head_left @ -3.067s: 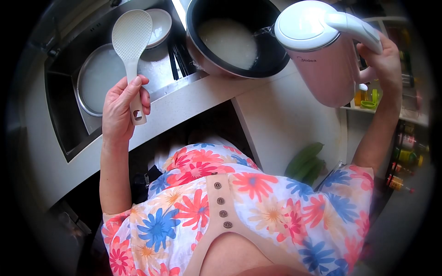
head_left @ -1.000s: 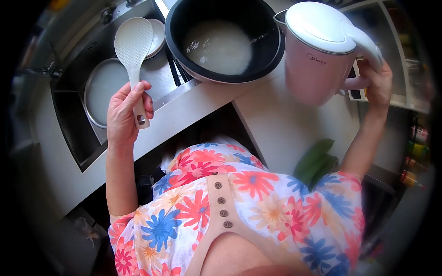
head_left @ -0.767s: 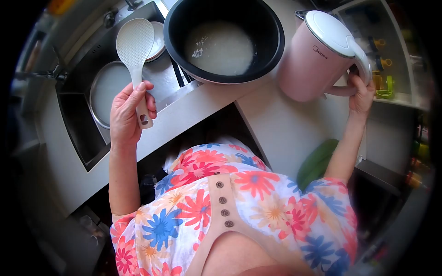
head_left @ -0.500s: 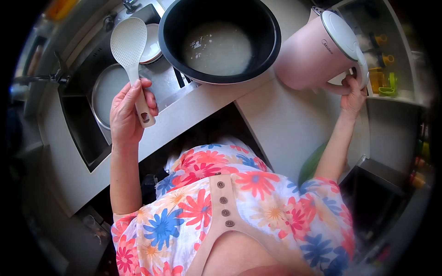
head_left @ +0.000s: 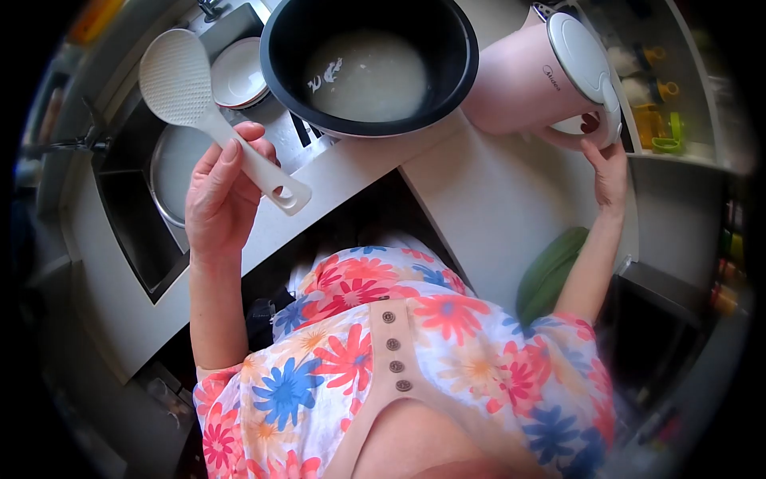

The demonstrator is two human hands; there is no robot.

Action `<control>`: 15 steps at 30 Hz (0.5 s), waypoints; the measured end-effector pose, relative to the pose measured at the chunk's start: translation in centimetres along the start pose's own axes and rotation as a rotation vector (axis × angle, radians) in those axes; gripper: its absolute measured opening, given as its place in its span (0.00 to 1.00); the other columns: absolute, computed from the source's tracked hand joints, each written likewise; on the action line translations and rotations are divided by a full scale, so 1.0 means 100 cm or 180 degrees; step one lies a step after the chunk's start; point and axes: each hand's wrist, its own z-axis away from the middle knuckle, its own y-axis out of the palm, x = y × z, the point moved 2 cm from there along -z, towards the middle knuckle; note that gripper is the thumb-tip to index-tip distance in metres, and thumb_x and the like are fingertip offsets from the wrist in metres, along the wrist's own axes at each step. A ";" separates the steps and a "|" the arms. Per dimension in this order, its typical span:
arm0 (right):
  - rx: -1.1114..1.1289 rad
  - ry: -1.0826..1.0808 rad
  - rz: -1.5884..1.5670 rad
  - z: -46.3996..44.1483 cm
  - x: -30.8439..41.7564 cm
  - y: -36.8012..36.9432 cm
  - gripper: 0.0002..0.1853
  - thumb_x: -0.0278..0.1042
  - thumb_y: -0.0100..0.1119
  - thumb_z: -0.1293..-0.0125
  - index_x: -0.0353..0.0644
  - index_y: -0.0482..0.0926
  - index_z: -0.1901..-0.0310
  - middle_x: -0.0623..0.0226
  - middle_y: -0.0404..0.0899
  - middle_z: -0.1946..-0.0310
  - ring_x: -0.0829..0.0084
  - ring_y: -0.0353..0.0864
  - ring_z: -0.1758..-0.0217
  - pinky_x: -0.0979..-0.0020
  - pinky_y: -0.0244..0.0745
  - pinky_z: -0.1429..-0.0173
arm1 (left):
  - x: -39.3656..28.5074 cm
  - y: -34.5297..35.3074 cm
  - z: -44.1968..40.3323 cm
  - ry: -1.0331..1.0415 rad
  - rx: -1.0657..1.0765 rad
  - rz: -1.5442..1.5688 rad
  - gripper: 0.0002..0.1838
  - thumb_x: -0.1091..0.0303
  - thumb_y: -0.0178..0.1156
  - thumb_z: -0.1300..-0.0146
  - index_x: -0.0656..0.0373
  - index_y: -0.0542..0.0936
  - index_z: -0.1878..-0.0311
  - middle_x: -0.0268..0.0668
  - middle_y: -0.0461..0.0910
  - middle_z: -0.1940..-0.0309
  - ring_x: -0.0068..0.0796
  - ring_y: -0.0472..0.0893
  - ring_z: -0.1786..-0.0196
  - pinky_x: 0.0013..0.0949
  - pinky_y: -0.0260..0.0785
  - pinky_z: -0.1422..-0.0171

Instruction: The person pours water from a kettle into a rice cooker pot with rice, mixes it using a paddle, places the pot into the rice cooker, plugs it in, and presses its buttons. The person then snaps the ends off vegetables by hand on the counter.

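My left hand point(head_left: 223, 191) is closed on the handle of a white rice paddle point(head_left: 177, 78), its dimpled head pointing up and to the left over the sink. At the right, my right hand point(head_left: 608, 172) touches the handle of a pink kettle point(head_left: 519, 80) with a white lid; its fingers look loosened, with the thumb and a finger at the handle's lower end. The kettle stands on the counter. Between the hands, a black-lined pot point(head_left: 279, 60) holds cloudy whitish liquid point(head_left: 371, 76) with pale grains or glare on it.
The steel sink point(head_left: 132, 191) at the left holds a round pan point(head_left: 171, 172) and stacked white dishes point(head_left: 239, 72). Green vegetables point(head_left: 550, 271) lie on the counter point(head_left: 487, 199) by my right forearm. Bottles stand in a white shelf point(head_left: 702, 152) at the right.
The kettle has come down from beside the pot's rim onto the counter, and my right hand has loosened on its handle. The paddle has tilted further left in my left hand.
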 end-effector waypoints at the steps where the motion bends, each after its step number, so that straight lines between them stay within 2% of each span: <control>1: -0.0007 0.0079 0.0305 0.005 0.016 -0.004 0.19 0.28 0.63 0.43 0.36 0.73 0.49 0.63 0.75 0.55 0.75 0.73 0.51 0.74 0.67 0.46 | 0.001 0.002 0.001 0.0001 0.0076 0.0036 0.14 0.66 0.50 0.33 0.66 0.74 0.50 0.42 0.77 0.64 0.27 0.78 0.68 0.31 0.75 0.64; 3: -0.0672 -0.0412 0.0923 0.015 0.042 -0.022 0.19 0.28 0.62 0.42 0.35 0.74 0.49 0.64 0.77 0.56 0.74 0.75 0.53 0.76 0.68 0.46 | 0.004 0.006 0.002 -0.0037 0.0265 0.0225 0.14 0.68 0.53 0.35 0.66 0.75 0.50 0.42 0.77 0.63 0.27 0.78 0.66 0.32 0.75 0.63; 6: 0.0072 -0.0482 0.0108 0.047 0.098 0.015 0.19 0.31 0.60 0.39 0.34 0.73 0.47 0.63 0.78 0.57 0.75 0.76 0.56 0.76 0.70 0.48 | 0.017 0.020 0.001 -0.0129 0.0413 0.0314 0.14 0.68 0.55 0.36 0.65 0.75 0.50 0.43 0.77 0.62 0.28 0.78 0.66 0.31 0.75 0.63; 9: 0.2093 -0.0291 -0.0361 0.072 0.122 0.125 0.20 0.33 0.60 0.40 0.36 0.73 0.47 0.62 0.79 0.59 0.75 0.78 0.60 0.76 0.73 0.56 | 0.031 0.040 0.001 -0.0356 0.0491 0.0456 0.14 0.68 0.58 0.38 0.65 0.77 0.52 0.41 0.78 0.62 0.27 0.77 0.65 0.29 0.73 0.60; 10: 0.2508 -0.0113 -0.0335 0.076 0.118 0.152 0.21 0.33 0.63 0.42 0.36 0.73 0.48 0.62 0.79 0.59 0.76 0.78 0.62 0.77 0.73 0.57 | 0.037 0.044 0.000 -0.0400 0.0561 0.0485 0.14 0.68 0.59 0.39 0.65 0.78 0.53 0.39 0.78 0.61 0.26 0.77 0.65 0.27 0.72 0.59; 12: 0.2772 -0.0313 -0.0281 0.082 0.118 0.185 0.21 0.33 0.64 0.42 0.36 0.73 0.48 0.65 0.79 0.64 0.80 0.77 0.64 0.79 0.73 0.63 | 0.042 0.055 0.003 -0.0406 0.0439 0.0273 0.14 0.66 0.61 0.40 0.64 0.79 0.54 0.37 0.78 0.61 0.22 0.76 0.64 0.23 0.69 0.57; 14: 0.3060 0.0330 -0.0531 0.091 0.119 0.201 0.18 0.33 0.60 0.39 0.36 0.72 0.49 0.65 0.79 0.67 0.82 0.76 0.69 0.79 0.73 0.66 | 0.044 0.061 0.006 -0.0527 0.0289 0.0223 0.15 0.63 0.62 0.40 0.60 0.80 0.53 0.33 0.79 0.63 0.17 0.73 0.66 0.20 0.66 0.61; 15: 0.3109 0.0346 -0.0425 0.090 0.119 0.199 0.16 0.32 0.59 0.38 0.36 0.72 0.50 0.65 0.79 0.68 0.81 0.77 0.68 0.79 0.73 0.65 | 0.047 0.064 0.003 -0.0591 0.0335 0.0263 0.16 0.63 0.62 0.40 0.61 0.79 0.51 0.32 0.79 0.64 0.16 0.72 0.67 0.19 0.66 0.62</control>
